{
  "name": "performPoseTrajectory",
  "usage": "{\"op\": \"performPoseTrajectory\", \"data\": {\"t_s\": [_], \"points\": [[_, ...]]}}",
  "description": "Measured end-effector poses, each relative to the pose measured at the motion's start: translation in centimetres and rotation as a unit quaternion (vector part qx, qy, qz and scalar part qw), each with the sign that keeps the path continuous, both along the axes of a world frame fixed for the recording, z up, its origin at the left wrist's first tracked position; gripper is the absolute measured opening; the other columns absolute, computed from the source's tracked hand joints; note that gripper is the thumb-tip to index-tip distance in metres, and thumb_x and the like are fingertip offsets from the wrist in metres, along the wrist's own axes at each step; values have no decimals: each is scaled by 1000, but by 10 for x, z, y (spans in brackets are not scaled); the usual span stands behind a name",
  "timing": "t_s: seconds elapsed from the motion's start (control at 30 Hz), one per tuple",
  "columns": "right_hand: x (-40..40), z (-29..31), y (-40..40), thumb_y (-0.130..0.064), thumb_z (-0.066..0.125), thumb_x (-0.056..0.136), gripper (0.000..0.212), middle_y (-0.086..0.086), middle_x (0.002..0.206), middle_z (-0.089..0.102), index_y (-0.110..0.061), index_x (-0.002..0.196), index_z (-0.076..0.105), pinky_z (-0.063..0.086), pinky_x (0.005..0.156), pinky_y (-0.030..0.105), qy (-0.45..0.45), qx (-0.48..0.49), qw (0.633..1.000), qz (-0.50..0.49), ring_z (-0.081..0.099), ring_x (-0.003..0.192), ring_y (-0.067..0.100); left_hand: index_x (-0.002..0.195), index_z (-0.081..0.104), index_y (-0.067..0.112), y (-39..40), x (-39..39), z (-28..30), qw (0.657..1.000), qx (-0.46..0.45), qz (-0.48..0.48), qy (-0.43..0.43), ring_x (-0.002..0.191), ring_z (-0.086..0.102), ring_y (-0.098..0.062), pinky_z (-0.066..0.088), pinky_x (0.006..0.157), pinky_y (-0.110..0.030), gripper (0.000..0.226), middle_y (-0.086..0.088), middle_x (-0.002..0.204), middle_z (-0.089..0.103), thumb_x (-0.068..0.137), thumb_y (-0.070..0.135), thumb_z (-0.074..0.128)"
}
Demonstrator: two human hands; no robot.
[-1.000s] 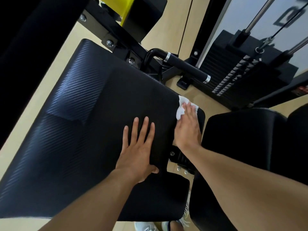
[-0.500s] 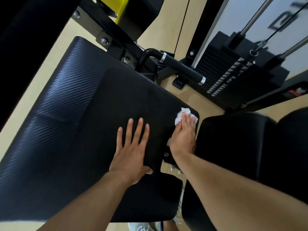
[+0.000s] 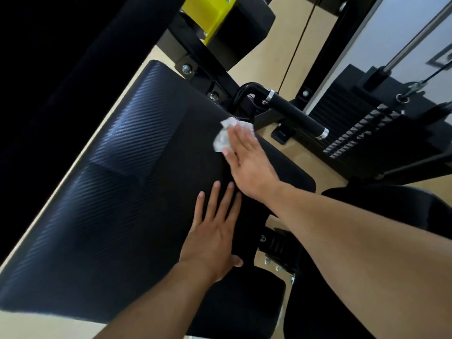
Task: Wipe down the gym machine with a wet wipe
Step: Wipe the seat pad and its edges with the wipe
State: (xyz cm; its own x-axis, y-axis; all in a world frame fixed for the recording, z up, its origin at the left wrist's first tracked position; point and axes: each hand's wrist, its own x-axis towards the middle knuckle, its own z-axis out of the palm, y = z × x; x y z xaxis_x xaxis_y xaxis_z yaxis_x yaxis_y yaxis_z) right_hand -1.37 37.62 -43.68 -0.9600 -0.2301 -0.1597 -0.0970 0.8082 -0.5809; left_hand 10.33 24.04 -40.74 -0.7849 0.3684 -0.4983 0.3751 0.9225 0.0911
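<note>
A large black textured seat pad of the gym machine fills the middle of the view. My right hand lies flat on the pad's far edge and presses a crumpled white wet wipe against it. The wipe sticks out past my fingertips, near the pad's upper rim. My left hand rests flat on the pad closer to me, fingers spread, holding nothing.
A black handle bar with chrome rings juts out beyond the pad. The weight stack with guide rods stands at the right. A yellow part sits at the top. Another black pad lies at the right, and a smaller pad below.
My right hand has slid the wipe from the pad's right corner up and left along the far edge. My left hand has stayed planted on the pad.
</note>
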Motion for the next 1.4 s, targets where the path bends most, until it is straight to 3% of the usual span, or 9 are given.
{"op": "performPoseTrajectory", "data": {"t_s": [0.27,0.43,0.57,0.77,0.87,1.0,1.13,1.23,1.4], "points": [[-21,9,-19,-41,22,110,60,-2,170,-7,-18,162,1,-10,126,33,-36,-13,999,-20,-17,154,13,147,-40,13,-29,-34,14,993,-47,86,59,136,-51,-33,-25,115,-61,148,-8,152,-51,68,79,68],[-48,28,-59,-33,18,110,58,13,170,4,-9,161,8,-4,127,44,81,7,972,222,-5,157,29,150,-37,15,-32,-39,9,995,-57,75,13,130,-57,-34,-30,110,-63,143,-10,150,-53,71,83,62],[-42,26,-34,-32,19,111,53,-1,170,2,-18,161,8,-7,126,31,108,47,924,364,-8,156,13,152,-34,16,-30,-40,11,994,-53,90,3,139,-47,-35,-31,110,-61,140,-9,157,-43,72,80,63],[-96,45,-56,-29,16,109,58,18,168,8,0,160,9,-4,127,38,126,135,963,198,4,156,32,144,-44,13,-29,-39,12,994,-46,95,5,131,-56,-34,-27,112,-62,145,-6,144,-60,73,79,64],[-76,57,-99,-36,12,103,63,21,165,17,-9,159,21,16,124,52,146,94,951,257,17,151,43,150,-36,17,-29,-40,12,994,-45,97,0,138,-49,-33,-31,111,-60,140,-5,156,-46,74,76,65],[-32,47,-85,-46,15,106,57,0,170,14,-30,158,32,0,128,39,119,28,892,435,1,157,22,159,-15,22,-30,-41,12,991,-28,127,-43,149,-33,-30,-31,112,-55,125,-7,168,-14,77,72,65],[-48,26,-45,-34,32,106,48,8,152,51,-16,141,59,18,124,36,161,0,954,254,37,148,26,150,-36,15,-28,-40,13,994,-56,94,8,132,-54,-34,-33,108,-61,140,-8,153,-50,74,78,63],[-65,33,-52,-30,32,109,47,10,160,38,-9,149,45,9,127,37,126,26,984,123,24,153,25,144,-44,13,-28,-38,12,994,-42,96,16,131,-57,-33,-29,111,-62,145,-6,144,-60,73,79,64],[-78,72,-132,-24,35,109,50,13,164,24,-7,155,32,12,127,44,150,55,961,224,15,153,35,153,-32,18,-32,-39,8,995,-25,98,14,136,-52,-33,-32,110,-60,140,-5,155,-47,72,77,66]]}}
